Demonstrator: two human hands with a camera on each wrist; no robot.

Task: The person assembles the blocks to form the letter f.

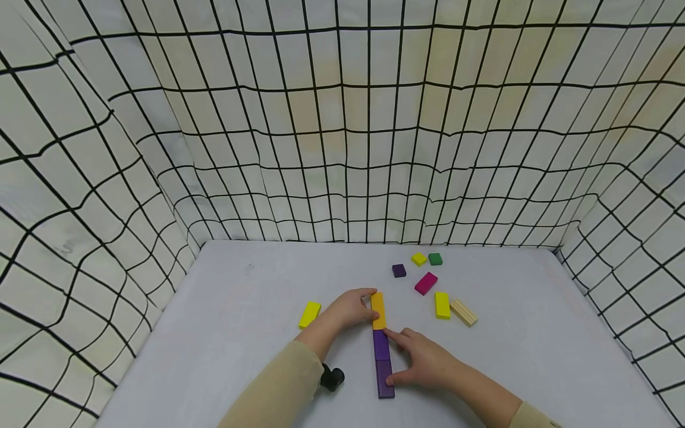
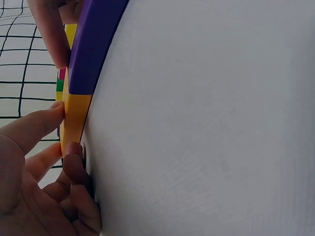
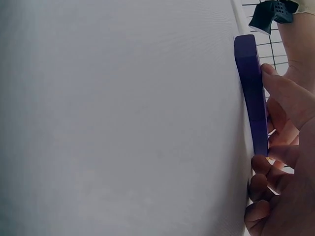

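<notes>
Three rectangular blocks lie end to end in a line on the white tabletop (image 1: 257, 356). At the far end is an orange block (image 1: 379, 312); then come a purple block (image 1: 381, 345) and a second purple block (image 1: 383, 383) closest to the person. My left hand (image 1: 350, 308) pinches the orange block near its far end with thumb and forefinger. From the right, my right hand (image 1: 425, 359) rests its thumb against the nearest purple block and its forefinger by the orange-purple joint. The left wrist view shows the orange block (image 2: 78, 115) meeting a purple one (image 2: 93, 54) end on.
A yellow block (image 1: 310, 314) lies left of the left hand. Right of the line are another yellow block (image 1: 442, 305), a ridged wooden piece (image 1: 463, 312) and a magenta block (image 1: 426, 283). Farther back sit small purple (image 1: 398, 271), yellow (image 1: 419, 259) and green (image 1: 435, 259) pieces. Black-gridded white walls surround the table.
</notes>
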